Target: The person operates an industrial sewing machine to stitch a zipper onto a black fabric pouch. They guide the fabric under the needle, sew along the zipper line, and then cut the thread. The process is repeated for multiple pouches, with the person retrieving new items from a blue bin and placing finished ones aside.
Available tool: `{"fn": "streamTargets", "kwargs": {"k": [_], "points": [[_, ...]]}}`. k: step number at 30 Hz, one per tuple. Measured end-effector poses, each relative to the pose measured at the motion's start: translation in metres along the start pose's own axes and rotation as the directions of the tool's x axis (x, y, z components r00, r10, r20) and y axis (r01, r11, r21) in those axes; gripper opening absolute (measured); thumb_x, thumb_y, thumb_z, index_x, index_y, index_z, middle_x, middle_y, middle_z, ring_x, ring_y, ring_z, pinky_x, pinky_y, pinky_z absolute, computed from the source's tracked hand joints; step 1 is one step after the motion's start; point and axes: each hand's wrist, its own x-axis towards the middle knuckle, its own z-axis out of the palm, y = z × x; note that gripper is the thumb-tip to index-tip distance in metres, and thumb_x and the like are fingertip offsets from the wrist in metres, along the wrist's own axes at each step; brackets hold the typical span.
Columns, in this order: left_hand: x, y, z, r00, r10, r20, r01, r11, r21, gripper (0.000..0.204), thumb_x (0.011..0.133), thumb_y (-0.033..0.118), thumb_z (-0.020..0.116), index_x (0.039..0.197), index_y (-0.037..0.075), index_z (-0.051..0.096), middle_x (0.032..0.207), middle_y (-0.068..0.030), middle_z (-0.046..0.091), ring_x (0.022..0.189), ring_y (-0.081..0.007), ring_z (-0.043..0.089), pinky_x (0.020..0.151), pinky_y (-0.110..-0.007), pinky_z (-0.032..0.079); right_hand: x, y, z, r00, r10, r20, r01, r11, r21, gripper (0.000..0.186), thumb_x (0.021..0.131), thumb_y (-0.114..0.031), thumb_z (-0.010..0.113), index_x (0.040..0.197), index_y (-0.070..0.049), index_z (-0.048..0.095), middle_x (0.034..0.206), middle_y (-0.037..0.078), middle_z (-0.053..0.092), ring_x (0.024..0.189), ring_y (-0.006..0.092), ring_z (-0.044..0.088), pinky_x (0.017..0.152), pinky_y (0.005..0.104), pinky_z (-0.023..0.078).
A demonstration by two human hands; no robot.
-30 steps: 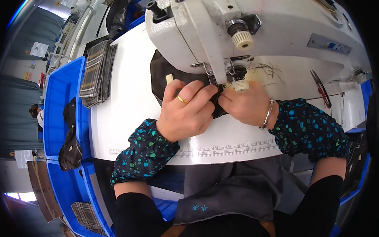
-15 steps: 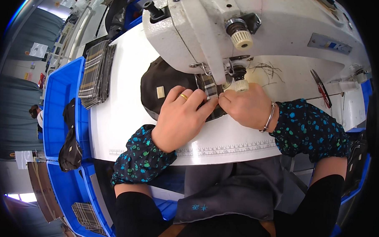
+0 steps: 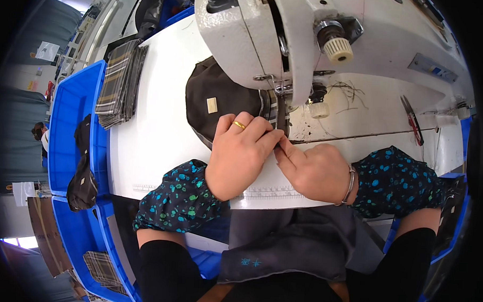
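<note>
A dark brown fabric piece [image 3: 225, 86] with a small cream label lies under the head of a white sewing machine [image 3: 232, 31]. Along its right side run a zipper [image 3: 276, 116] and plaid cloth, partly beneath the presser foot area. My left hand [image 3: 240, 156], a ring on one finger, rests on the piece with bent fingers and grips its near edge by the zipper. There my right hand [image 3: 318, 172] meets it, thumb and forefinger pinching the same edge. The fingers hide what exactly lies between them.
Loose threads [image 3: 350, 93] and black-and-red snips [image 3: 412, 122] lie right of the needle. A stack of plaid pieces [image 3: 119, 83] stands at the table's left, beside blue bins [image 3: 65, 161] holding more cloth. A printed ruler [image 3: 269, 193] follows the table's near edge.
My right hand has come down toward me from beside the machine's lower knob to the near edge of the fabric. The left hand stays on the piece. The whole view has shifted slightly.
</note>
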Motion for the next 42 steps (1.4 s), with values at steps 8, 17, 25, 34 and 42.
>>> {"fn": "streamTargets", "kwargs": {"k": [8,17,25,34,42], "points": [[0.002,0.005,0.006,1.000,-0.024,0.010,0.024,0.999,-0.042,0.031,0.075,0.007,0.076,0.105,0.014,0.078,0.097,0.0036,0.067,0.094,-0.0220,0.061,0.087,-0.039,0.044,0.002,0.001,0.001,1.000,-0.018,-0.016,0.018,1.000,0.010,0.030,0.076,-0.013,0.067,0.096,0.009,0.073,0.105,0.034,0.073,0.050,0.0172,0.065,0.043,0.0309,0.048],[0.004,0.006,-0.008,0.993,-0.039,0.116,0.055,0.989,-0.140,0.038,0.074,0.003,0.077,0.111,0.010,0.078,0.105,-0.0030,0.065,0.100,-0.0268,0.061,0.087,-0.041,0.047,0.002,0.003,0.001,0.999,-0.044,-0.022,0.045,0.999,0.010,0.025,0.076,-0.013,0.067,0.090,0.008,0.071,0.102,0.033,0.073,0.052,0.0180,0.067,0.043,0.0315,0.050],[0.013,-0.005,0.002,0.996,-0.065,0.066,0.072,0.991,-0.112,0.038,0.074,0.001,0.075,0.111,0.009,0.078,0.105,-0.0031,0.067,0.100,-0.0281,0.063,0.088,-0.043,0.047,0.009,0.015,0.008,1.000,0.007,0.006,-0.007,1.000,-0.030,0.026,0.080,-0.013,0.066,0.097,0.005,0.071,0.104,0.026,0.075,0.051,0.0175,0.066,0.045,0.0321,0.051],[0.023,-0.020,0.023,0.996,-0.092,-0.014,0.089,0.989,-0.120,0.035,0.075,0.007,0.075,0.110,0.008,0.078,0.114,-0.0059,0.065,0.110,-0.0272,0.059,0.090,-0.043,0.048,0.017,0.030,0.013,0.997,0.072,-0.025,-0.073,0.996,-0.042,0.027,0.082,-0.014,0.066,0.102,0.004,0.071,0.099,0.016,0.074,0.059,0.0182,0.069,0.049,0.0330,0.054],[0.009,-0.007,0.006,0.996,-0.047,-0.082,0.061,0.981,0.183,0.034,0.077,0.014,0.070,0.110,0.009,0.076,0.118,-0.0046,0.066,0.111,-0.0255,0.063,0.091,-0.038,0.052,0.013,0.031,0.013,0.998,0.057,-0.026,-0.058,0.997,-0.054,0.026,0.083,-0.014,0.066,0.102,0.004,0.071,0.100,0.016,0.074,0.062,0.0188,0.069,0.052,0.0331,0.054]]}}
